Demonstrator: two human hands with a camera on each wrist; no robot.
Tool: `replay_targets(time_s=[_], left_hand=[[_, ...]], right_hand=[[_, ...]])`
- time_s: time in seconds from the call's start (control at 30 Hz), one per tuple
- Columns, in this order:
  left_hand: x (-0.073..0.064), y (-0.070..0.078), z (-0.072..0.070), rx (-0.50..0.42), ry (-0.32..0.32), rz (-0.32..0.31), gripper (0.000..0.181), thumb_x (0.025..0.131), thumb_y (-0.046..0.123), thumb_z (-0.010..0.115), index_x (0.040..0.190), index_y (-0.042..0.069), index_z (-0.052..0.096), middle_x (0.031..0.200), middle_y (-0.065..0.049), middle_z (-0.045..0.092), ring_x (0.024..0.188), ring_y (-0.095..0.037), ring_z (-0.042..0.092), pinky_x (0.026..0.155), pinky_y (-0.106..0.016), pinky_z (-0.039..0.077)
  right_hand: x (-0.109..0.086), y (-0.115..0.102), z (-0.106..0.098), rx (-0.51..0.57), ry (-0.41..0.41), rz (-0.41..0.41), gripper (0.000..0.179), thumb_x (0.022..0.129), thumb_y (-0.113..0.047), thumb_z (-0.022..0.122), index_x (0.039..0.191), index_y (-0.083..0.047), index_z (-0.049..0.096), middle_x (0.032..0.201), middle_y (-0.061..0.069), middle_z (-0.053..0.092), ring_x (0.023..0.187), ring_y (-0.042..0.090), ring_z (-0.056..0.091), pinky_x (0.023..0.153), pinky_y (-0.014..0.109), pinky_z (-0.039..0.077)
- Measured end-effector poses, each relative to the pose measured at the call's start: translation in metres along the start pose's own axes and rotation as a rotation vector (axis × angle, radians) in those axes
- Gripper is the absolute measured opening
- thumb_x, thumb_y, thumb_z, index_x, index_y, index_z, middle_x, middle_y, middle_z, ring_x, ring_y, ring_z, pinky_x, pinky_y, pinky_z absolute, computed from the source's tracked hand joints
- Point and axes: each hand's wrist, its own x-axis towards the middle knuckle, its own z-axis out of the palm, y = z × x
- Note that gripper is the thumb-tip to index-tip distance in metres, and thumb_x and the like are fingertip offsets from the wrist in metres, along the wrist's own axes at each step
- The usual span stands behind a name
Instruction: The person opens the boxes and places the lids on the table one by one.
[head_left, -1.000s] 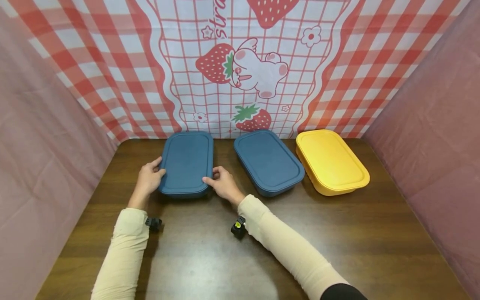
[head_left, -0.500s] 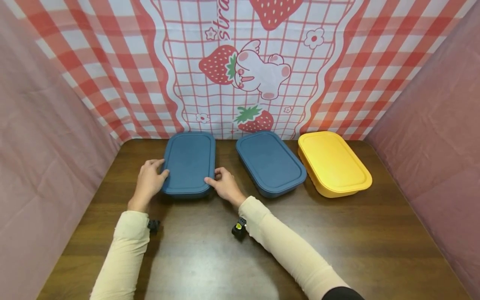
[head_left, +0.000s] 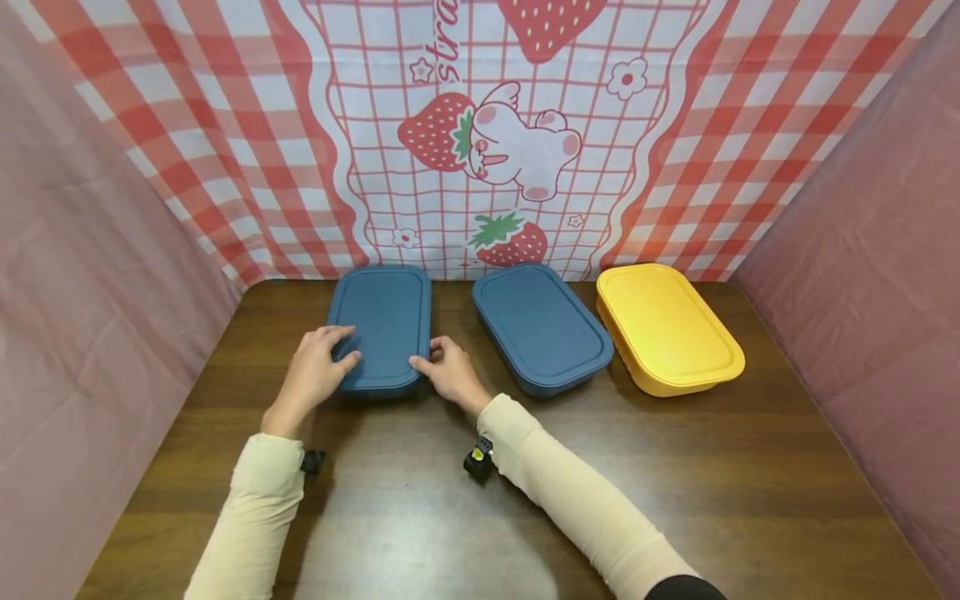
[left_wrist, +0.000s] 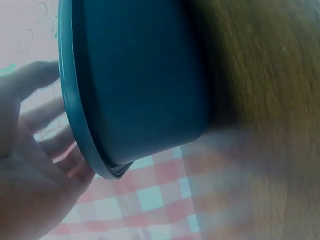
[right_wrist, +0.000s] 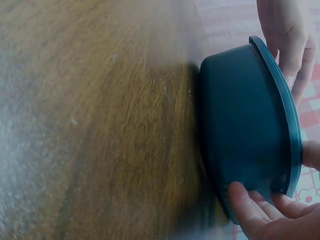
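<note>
A blue lidded food container point(head_left: 390, 308) rests on the table at the left. My left hand point(head_left: 315, 371) hovers over the left part of its lid, fingers and thumb spread apart. In the left wrist view, that hand point(left_wrist: 45, 165) appears beyond the lid's rim, with nothing in its grasp. At the container's right edge my right hand point(head_left: 450, 371) grips the near corner. The right wrist view shows this hand point(right_wrist: 275, 215) with its thumb on the lid side and its fingertips against the side wall of the blue container point(right_wrist: 245, 110).
A second blue lidded container point(head_left: 540, 325) stands slightly turned in the middle. To its right is a yellow lidded container point(head_left: 671, 325), almost against it. Behind the wooden table point(head_left: 405, 517) hangs a red-checked cloth point(head_left: 255, 150); pink cloth panels point(head_left: 862, 233) flank both sides.
My left hand has left the container's left edge and shifted right, over the lid. My right hand stays at the right edge. The containers keep their places; the view has shifted slightly.
</note>
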Motion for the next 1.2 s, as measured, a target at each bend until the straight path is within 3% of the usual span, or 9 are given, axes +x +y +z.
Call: replay_targets(time_s=[0.2, 0.57, 0.87, 1.2], left_hand=[[-0.007, 0.005, 0.005, 0.021, -0.094, 0.118, 0.05, 0.091, 0.022, 0.068, 0.134, 0.001, 0.056, 0.136, -0.024, 0.053, 0.129, -0.043, 0.042, 0.107, -0.06, 0.035], [-0.015, 0.019, 0.007, 0.109, -0.196, 0.171, 0.052, 0.082, 0.034, 0.077, 0.126, 0.009, 0.065, 0.14, -0.024, 0.05, 0.132, -0.046, 0.038, 0.104, -0.067, 0.032], [-0.022, 0.028, 0.015, 0.15, -0.155, 0.194, 0.034, 0.084, 0.021, 0.077, 0.115, 0.009, 0.071, 0.138, -0.021, 0.053, 0.13, -0.043, 0.043, 0.105, -0.064, 0.034], [-0.026, 0.036, 0.018, 0.248, -0.062, 0.291, 0.029, 0.08, 0.015, 0.079, 0.106, 0.005, 0.074, 0.11, -0.01, 0.065, 0.104, -0.029, 0.058, 0.089, -0.045, 0.051]], right_hand=[[-0.001, 0.0, 0.002, -0.01, 0.005, 0.007, 0.045, 0.091, -0.029, 0.068, 0.122, 0.002, 0.056, 0.109, 0.019, 0.069, 0.098, 0.029, 0.064, 0.084, 0.038, 0.053], [-0.001, 0.001, 0.001, -0.021, -0.005, -0.012, 0.042, 0.092, -0.029, 0.067, 0.121, 0.001, 0.057, 0.105, 0.017, 0.069, 0.09, 0.024, 0.064, 0.075, 0.03, 0.051], [-0.002, 0.0, 0.001, -0.022, 0.002, -0.022, 0.042, 0.092, -0.027, 0.067, 0.121, 0.002, 0.057, 0.106, 0.018, 0.07, 0.095, 0.027, 0.065, 0.081, 0.035, 0.052], [-0.003, -0.001, 0.0, -0.027, -0.003, -0.033, 0.04, 0.093, -0.028, 0.065, 0.12, 0.001, 0.056, 0.108, 0.018, 0.069, 0.1, 0.028, 0.065, 0.085, 0.038, 0.053]])
